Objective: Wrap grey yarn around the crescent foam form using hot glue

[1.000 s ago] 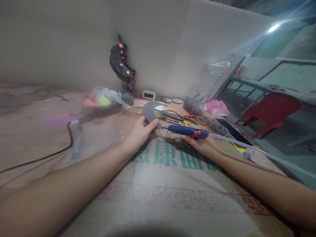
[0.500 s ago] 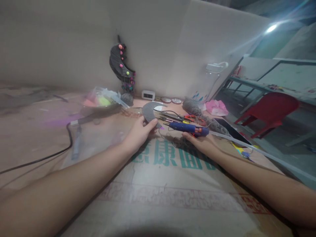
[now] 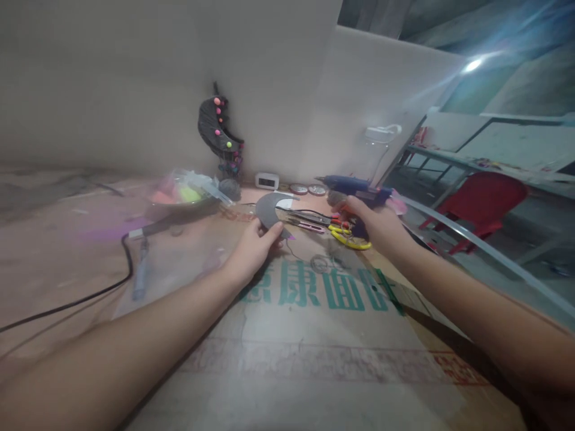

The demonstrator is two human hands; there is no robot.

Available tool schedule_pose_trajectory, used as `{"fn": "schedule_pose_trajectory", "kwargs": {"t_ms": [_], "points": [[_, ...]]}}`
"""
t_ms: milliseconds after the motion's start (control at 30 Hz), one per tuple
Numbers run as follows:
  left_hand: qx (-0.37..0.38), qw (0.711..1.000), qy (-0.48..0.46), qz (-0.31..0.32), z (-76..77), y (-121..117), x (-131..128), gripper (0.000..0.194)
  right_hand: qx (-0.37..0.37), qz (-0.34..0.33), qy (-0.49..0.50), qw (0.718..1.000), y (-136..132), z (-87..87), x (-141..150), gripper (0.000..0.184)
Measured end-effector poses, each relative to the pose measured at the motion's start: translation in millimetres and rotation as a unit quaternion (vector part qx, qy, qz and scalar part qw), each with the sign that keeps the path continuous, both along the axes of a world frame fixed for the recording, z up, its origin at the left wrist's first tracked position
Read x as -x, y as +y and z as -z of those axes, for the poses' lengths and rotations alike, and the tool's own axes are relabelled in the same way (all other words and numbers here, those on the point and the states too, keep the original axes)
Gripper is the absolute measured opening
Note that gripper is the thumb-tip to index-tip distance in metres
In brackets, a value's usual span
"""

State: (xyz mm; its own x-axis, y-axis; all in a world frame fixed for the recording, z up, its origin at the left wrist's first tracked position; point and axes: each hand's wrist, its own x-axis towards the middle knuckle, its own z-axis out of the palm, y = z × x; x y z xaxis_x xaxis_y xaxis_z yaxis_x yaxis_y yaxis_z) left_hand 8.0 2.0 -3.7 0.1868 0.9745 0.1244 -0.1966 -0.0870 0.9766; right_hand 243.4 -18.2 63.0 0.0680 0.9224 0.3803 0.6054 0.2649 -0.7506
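Note:
Pinched between the thumb and fingers of my left hand (image 3: 258,242) is a grey crescent moon shape (image 3: 267,211), with a small purple bit at its lower tip. A grey yarn strand trails from it onto the printed board. My right hand (image 3: 366,215) is wrapped round the handle of a blue glue gun (image 3: 353,184), raised above the table with its nozzle facing left. A long clear glue stick (image 3: 476,239) sticks out of the gun's back. Beneath the gun lie yellow-handled scissors (image 3: 350,239) and other tools, partly hidden.
A bowl of coloured pieces (image 3: 177,206) stands left of centre. A decorated dark crescent (image 3: 215,129) leans on the wall beside a small white clock (image 3: 266,181). A clear bottle (image 3: 380,143) stands at back right. A black cable (image 3: 130,263) crosses the left side; a red chair (image 3: 487,200) is beyond.
My right hand has lifted the glue gun up and away from the grey crescent, uncovering the yellow scissors. My left hand holds the crescent in nearly the same place. The view has tilted slightly.

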Motion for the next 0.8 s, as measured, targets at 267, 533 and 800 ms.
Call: {"fn": "schedule_pose_trajectory", "kwargs": {"t_ms": [267, 533, 800], "points": [[-0.011, 1.0, 0.002, 0.007, -1.0, -1, -1, 0.041, 0.07, 0.074, -0.165, 0.981, 100, -1.1, 2, 0.034], [-0.005, 1.0, -0.006, 0.006, -0.3, -1, -1, 0.043, 0.104, 0.073, -0.206, 0.97, 159, 39.3, 13, 0.028], [-0.014, 1.0, 0.012, 0.01, 0.7, 0, 1, 0.04, 0.127, 0.051, -0.286, 0.948, 157, 39.5, 1, 0.042]]}}
